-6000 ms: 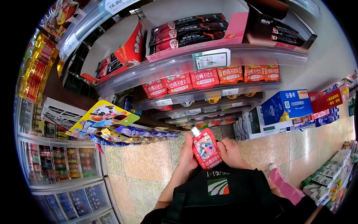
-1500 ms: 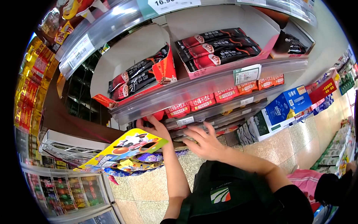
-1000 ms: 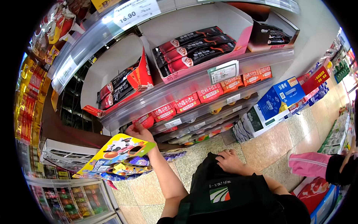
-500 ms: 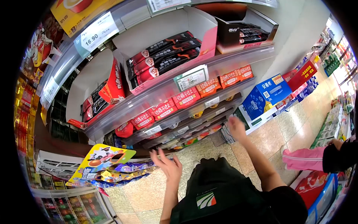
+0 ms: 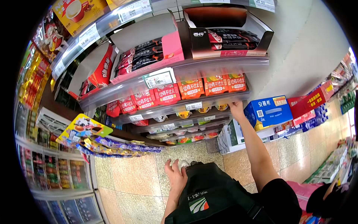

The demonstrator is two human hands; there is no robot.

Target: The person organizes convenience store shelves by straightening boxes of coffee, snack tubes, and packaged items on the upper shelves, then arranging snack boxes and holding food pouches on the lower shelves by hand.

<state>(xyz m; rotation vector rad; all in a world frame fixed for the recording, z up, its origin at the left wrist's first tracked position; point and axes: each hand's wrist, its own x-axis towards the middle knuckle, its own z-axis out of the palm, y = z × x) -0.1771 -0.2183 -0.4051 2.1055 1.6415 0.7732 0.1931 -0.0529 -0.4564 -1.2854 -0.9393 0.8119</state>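
Observation:
My right hand [image 5: 237, 109] reaches to the right end of a shelf edge [image 5: 167, 107], its fingertips against or just under the edge below the orange pouches [image 5: 215, 85]; whether they grip anything is hidden. Red pouches [image 5: 144, 98] stand left of the orange ones in the same row. My left hand [image 5: 176, 174] hangs in front of the dark apron [image 5: 220, 194], fingers apart and curled a little, holding nothing. Yellow-lidded cups [image 5: 203, 109] sit on the shelf beneath, left of my right hand.
Open boxes of black sticks [image 5: 227, 41] fill the upper shelf. A blue carton [image 5: 269, 112] stands at the right. Hanging snack packs [image 5: 112, 145] are at the left, above glass-fronted coolers [image 5: 52, 168]. At lower right is another person in pink trousers [image 5: 302, 192].
My right hand has moved from the apron to the shelf's right end. My left hand has left the shelf's left end and come down to the apron. The view has turned right.

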